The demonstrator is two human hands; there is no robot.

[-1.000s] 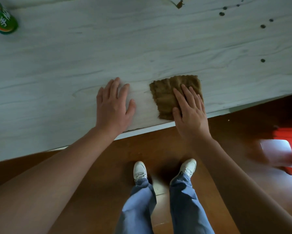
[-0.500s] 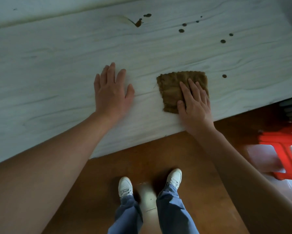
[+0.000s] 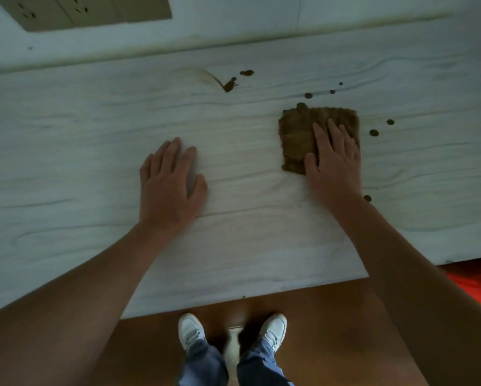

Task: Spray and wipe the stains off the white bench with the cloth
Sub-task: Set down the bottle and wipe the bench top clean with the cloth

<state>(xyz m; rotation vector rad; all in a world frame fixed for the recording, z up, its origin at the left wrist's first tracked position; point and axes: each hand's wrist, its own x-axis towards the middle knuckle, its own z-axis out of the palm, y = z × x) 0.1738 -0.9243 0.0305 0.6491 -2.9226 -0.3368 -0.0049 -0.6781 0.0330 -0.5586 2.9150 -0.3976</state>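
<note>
The near part of the worktop [image 3: 66, 162] looks clean. The left hand [image 3: 169, 185] lies flat on it, fingers straight and close together, holding nothing. Right of it and a little farther, the right hand [image 3: 334, 162] presses flat on the cloth [image 3: 298, 135], fingers straight. The cloth is a folded near-square, slightly longer near-to-far, and its far edge touches one of the spots [image 3: 300, 105]. By my judgement these are left to wipe: one spot by the right wrist, those around the cloth, and the far smear [image 3: 228, 85].
</note>
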